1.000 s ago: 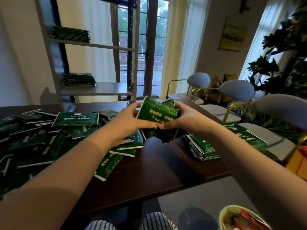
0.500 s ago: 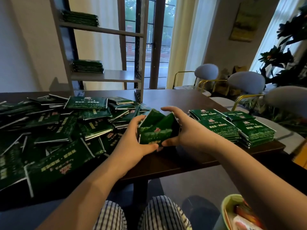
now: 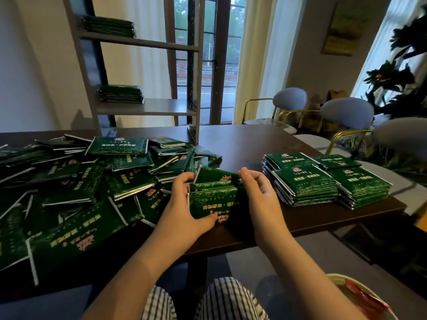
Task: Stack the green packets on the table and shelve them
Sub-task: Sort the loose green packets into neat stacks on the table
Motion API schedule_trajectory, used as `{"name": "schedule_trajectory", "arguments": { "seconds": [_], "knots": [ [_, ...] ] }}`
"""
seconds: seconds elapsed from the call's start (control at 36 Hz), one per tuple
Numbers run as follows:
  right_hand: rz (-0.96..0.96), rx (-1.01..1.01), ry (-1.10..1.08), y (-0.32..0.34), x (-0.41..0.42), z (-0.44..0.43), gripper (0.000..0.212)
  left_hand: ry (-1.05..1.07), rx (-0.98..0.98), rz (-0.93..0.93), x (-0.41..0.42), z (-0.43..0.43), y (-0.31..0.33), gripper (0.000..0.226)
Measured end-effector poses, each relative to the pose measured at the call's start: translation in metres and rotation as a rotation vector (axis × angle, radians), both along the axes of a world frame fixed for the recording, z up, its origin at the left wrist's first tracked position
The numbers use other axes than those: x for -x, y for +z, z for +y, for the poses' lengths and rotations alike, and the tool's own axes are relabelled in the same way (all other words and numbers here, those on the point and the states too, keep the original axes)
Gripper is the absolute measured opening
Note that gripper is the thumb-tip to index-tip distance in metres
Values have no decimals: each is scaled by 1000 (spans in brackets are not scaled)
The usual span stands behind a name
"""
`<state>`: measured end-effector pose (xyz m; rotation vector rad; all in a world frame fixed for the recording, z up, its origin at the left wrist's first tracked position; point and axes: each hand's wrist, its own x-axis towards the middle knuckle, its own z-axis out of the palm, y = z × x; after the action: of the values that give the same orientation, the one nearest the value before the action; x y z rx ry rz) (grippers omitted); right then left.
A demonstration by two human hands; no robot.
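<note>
- Green packet bundle [image 3: 215, 202] sits near the front edge of the worktop [image 3: 242, 146]: probably light, slick, likely to fan.
- Your left hand [image 3: 184, 204] curls its fingers round the left side; your right hand [image 3: 261, 199] touches the right side, fingers loosely bent.
- Squeeze both sides evenly.

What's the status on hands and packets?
Left hand grips bundle at table edge; right hand touches its right edge. Loose pile crowds its left, neat stacks sit right. Shelf holds two more.
</note>
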<state>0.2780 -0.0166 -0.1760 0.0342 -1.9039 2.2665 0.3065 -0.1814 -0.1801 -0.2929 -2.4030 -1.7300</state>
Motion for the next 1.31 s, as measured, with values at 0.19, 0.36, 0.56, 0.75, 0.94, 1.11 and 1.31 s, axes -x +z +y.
{"name": "schedule_trajectory", "arguments": {
  "seconds": [0.19, 0.36, 0.56, 0.75, 0.94, 1.11, 1.31],
  "knots": [
    [41, 1, 171, 2, -11, 3, 22, -99, 50, -30, -5, 0, 4, 100],
    [38, -212, 346, 3, -10, 13, 59, -8, 44, -70, -1, 0, 1, 68],
    [37, -214, 339, -2, -8, 13, 63, 74, 60, -59, 0, 2, -1, 53],
    [27, -194, 279, -1, -10, 9, 64, 54, 54, -75, -1, 2, -1, 53],
    [-23, -135, 270, -3, -6, 12, 64, 81, -116, -117, -2, -2, 3, 62],
    [-104, -30, 288, 1, -4, 9, 62, 103, -301, -149, 0, -7, -1, 47],
    [-153, -103, 241, 8, -4, 6, 34, 74, -214, -110, -3, -5, 0, 57]
  ]
}}
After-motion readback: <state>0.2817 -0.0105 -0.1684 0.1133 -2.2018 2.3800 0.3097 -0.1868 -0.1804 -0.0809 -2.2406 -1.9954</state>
